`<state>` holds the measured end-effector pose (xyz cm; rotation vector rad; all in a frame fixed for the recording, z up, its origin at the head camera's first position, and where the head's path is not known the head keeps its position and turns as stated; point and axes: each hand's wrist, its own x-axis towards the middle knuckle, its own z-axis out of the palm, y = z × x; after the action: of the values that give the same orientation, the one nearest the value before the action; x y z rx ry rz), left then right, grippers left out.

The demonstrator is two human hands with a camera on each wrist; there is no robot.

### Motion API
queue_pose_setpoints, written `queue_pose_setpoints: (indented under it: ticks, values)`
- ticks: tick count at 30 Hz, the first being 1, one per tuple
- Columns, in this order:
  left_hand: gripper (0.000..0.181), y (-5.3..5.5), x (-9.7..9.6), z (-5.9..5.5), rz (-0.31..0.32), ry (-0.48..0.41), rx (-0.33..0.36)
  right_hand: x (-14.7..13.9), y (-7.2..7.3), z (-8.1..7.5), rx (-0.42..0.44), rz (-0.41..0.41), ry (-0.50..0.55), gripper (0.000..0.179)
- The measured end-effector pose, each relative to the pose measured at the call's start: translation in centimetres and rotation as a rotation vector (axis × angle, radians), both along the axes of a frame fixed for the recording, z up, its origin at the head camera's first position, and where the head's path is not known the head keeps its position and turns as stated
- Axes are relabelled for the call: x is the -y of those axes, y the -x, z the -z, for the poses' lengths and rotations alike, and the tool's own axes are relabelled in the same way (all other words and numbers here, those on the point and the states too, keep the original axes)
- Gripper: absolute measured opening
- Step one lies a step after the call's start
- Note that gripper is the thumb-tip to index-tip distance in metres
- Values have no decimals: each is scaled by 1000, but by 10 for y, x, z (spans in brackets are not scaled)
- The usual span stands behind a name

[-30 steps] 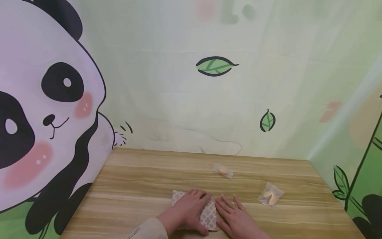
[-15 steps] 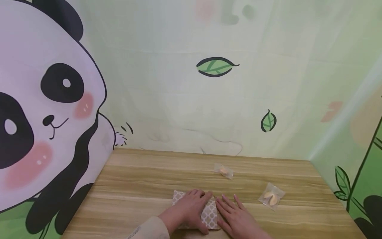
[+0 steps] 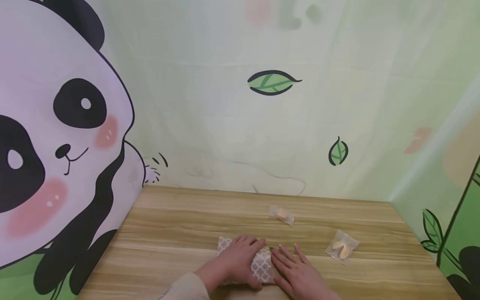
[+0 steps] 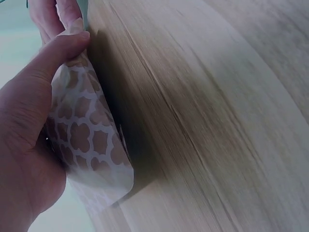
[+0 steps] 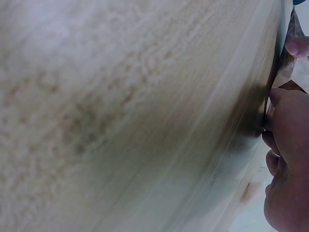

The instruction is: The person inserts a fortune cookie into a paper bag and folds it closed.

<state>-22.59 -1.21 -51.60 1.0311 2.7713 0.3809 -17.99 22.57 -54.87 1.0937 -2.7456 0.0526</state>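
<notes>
A flat paper bag [image 3: 261, 266] with a tan and white lattice pattern lies at the table's near middle. My left hand [image 3: 240, 260] reaches across it and grips it, thumb on the near side and fingers on the far side. In the left wrist view the thumb [image 4: 60, 50] pinches one end of the bag [image 4: 87, 130] against the fingers. Straight fingers of my right hand [image 3: 298, 271] rest at the bag's right end, where a brown strip shows. The right wrist view catches the right hand [image 5: 292, 125] only at its edge, low by the tabletop.
Two fortune cookies in clear wrappers lie on the wooden table [image 3: 168, 233]. One wrapped cookie [image 3: 282, 214] is near the back; the other wrapped cookie [image 3: 342, 246] lies right of my right hand. A panda-printed backdrop [image 3: 210, 104] stands behind the table.
The bag's near edge has shifted slightly away from me under the left hand, and more brown shows at its right end. My right hand stays nearly still.
</notes>
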Motion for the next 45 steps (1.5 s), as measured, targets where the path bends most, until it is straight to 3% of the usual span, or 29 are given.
queue_pose_setpoints:
  ticks: [9,15,19,26,30,36,40,42,45]
  values:
    - [108,5,7,3,-27,-55,16,0,5,-3,7,-22,48,51]
    - [106,3,10,3,-18,-64,11,1,6,-6,-16,-58,36,48]
    - [104,1,13,0,-16,-82,47,1,7,-10,4,-69,37,45]
    - [105,-1,15,1,-36,-118,69,5,7,-19,14,-172,94,35]
    - [104,-1,16,2,-38,-147,70,5,5,-23,18,-190,85,36]
    - [104,-1,17,5,-44,-156,73,3,4,-27,88,-176,92,41]
    - [106,-1,18,5,-42,-153,63,1,8,-33,16,-146,140,37]
    - [106,-1,18,6,-37,-156,52,-1,12,-38,0,-111,159,35]
    - [107,-2,19,6,-30,-151,30,-7,23,-47,44,-18,168,39]
